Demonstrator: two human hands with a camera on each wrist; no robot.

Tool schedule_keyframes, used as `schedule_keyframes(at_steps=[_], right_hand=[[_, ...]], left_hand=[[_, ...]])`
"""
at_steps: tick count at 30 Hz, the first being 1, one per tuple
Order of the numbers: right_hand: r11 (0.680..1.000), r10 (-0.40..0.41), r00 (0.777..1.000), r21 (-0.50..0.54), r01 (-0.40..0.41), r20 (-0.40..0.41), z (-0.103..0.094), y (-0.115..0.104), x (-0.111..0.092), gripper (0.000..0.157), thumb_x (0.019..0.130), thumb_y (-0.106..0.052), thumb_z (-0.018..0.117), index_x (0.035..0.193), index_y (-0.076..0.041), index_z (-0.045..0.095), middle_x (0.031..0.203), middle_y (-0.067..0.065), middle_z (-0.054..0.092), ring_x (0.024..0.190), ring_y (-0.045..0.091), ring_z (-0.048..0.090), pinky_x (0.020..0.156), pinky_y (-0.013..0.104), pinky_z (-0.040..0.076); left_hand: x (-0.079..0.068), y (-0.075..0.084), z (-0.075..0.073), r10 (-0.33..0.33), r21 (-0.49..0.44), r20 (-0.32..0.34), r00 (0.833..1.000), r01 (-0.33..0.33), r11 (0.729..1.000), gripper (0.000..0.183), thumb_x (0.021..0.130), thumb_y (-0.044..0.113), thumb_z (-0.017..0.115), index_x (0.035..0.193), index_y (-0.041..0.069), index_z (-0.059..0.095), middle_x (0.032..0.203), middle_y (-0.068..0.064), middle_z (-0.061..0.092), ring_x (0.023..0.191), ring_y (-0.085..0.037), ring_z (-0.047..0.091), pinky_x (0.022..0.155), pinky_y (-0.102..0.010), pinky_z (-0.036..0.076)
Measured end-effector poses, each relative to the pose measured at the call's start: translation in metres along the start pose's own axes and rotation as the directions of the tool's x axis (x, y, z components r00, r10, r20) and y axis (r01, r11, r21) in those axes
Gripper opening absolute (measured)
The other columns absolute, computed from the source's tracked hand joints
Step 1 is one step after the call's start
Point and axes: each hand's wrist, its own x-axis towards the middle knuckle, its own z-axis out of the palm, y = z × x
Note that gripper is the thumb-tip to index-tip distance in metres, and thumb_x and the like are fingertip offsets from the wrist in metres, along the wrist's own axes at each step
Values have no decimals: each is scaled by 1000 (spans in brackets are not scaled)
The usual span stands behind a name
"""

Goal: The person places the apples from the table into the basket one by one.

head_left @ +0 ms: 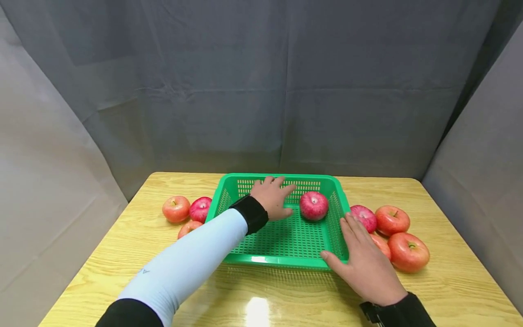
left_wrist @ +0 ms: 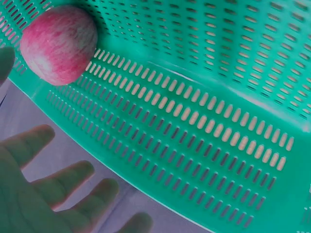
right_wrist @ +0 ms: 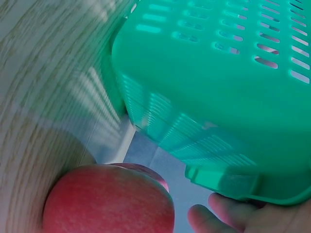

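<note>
I have the left hand (head_left: 271, 198) spread and released over the green basket (head_left: 282, 260), near the red apple (head_left: 313, 205) in its right half. My right hand (head_left: 365, 265), also released, fingers extended, is at the basket's near right corner. More apples (head_left: 408, 252) sit on the tabletop (head_left: 453, 290), left and right of the basket.

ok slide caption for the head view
Left hand over green basket holding one apple, right hand at its edge, apples on either side.
</note>
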Motion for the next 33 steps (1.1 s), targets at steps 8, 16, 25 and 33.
schedule_keyframes(at_steps=[8, 16, 25, 33], right_hand=[[1000, 6, 1000, 3, -6, 13, 0, 1, 0, 97, 85, -70, 47, 148, 0, 23, 155, 14, 13, 138, 28, 8, 99, 66, 30], [1000, 3, 1000, 7, -3, 11, 1, 1, 1, 99, 84, -74, 43, 148, -1, 22, 156, 13, 13, 138, 27, 8, 99, 65, 30], [1000, 4, 1000, 0, -4, 9, -2, 3, 0, 99, 84, -74, 43, 148, -1, 23, 156, 14, 12, 138, 27, 8, 98, 66, 31], [1000, 8, 1000, -2, -8, 6, -2, 4, -1, 99, 84, -74, 43, 148, -1, 23, 155, 14, 13, 138, 27, 8, 97, 67, 32]], left_hand=[[-14, -18, -3, -16, 1, -16, 1000, 16, 1000, 67, 87, 58, 55, 145, 31, 37, 146, -7, 37, 128, -30, 31, 101, -55, 33], [-37, -47, -14, -43, -13, -30, 999, 42, 999, 64, 88, 56, 55, 144, 29, 39, 146, -8, 36, 129, -29, 30, 99, -52, 36], [-58, -75, -24, -69, -12, -49, 996, 68, 998, 67, 87, 57, 57, 145, 29, 38, 146, -10, 36, 129, -31, 29, 100, -53, 34], [-74, -93, -21, -80, -33, -71, 994, 78, 996, 67, 86, 55, 60, 144, 26, 40, 145, -13, 37, 129, -33, 30, 100, -56, 34]])
